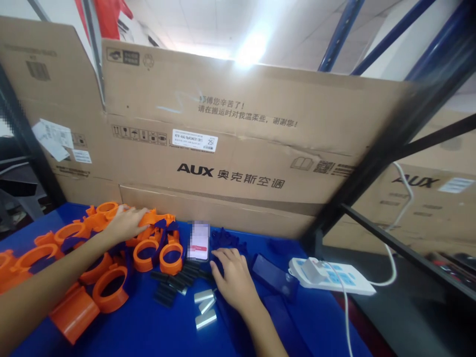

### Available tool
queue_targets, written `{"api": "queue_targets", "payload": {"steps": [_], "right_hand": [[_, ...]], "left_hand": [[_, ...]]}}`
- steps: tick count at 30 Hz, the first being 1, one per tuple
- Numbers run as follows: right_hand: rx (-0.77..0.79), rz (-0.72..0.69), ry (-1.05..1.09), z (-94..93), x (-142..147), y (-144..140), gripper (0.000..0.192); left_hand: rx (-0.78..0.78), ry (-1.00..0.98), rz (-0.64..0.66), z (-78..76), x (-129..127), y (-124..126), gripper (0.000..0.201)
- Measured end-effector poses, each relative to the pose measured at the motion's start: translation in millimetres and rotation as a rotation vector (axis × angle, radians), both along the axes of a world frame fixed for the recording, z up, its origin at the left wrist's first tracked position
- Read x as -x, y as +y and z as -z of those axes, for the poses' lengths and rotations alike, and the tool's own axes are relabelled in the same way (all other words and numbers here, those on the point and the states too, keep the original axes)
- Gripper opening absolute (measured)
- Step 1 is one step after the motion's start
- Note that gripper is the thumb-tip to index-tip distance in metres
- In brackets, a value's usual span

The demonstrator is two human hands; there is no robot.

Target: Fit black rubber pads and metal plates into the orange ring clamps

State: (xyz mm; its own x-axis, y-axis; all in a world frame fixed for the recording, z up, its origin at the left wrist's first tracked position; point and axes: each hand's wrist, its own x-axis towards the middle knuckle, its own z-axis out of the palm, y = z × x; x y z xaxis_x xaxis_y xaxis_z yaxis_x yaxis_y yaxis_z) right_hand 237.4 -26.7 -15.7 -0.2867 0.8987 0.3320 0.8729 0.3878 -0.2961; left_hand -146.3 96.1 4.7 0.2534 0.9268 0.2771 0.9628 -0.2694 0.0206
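Orange plastic ring clamps [107, 258] lie heaped on the left of the blue table [156, 332]. The left hand [126, 223] rests flat on the far end of the heap, fingers together, clamped on nothing visible. Black short cylindrical pins [174, 282] lie just left of the right hand [232, 277], whose fingers [219, 258] are spread, pressing the table. The pins' long axes run diagonally. The right hand is the nearer to them.
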Motion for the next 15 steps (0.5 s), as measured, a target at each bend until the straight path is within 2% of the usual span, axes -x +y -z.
{"api": "queue_targets", "payload": {"steps": [2, 5, 15], "right_hand": [[-0.002, -0.012, 0.016, -1.1, 1, -1, 0.029], [-0.003, -0.019, 0.039, -2.5, 2, -2, 0.028], [-0.03, -0.047, 0.116, -3.1, 3, -2, 0.023]], "left_hand": [[-0.003, -0.004, 0.007, 0.1, 3, 2, 0.047], [-0.016, -0.017, 0.037, -9.1, 11, 1, 0.043], [-0.177, -0.139, 0.085, -60.3, 22, -12, 0.039]]}}
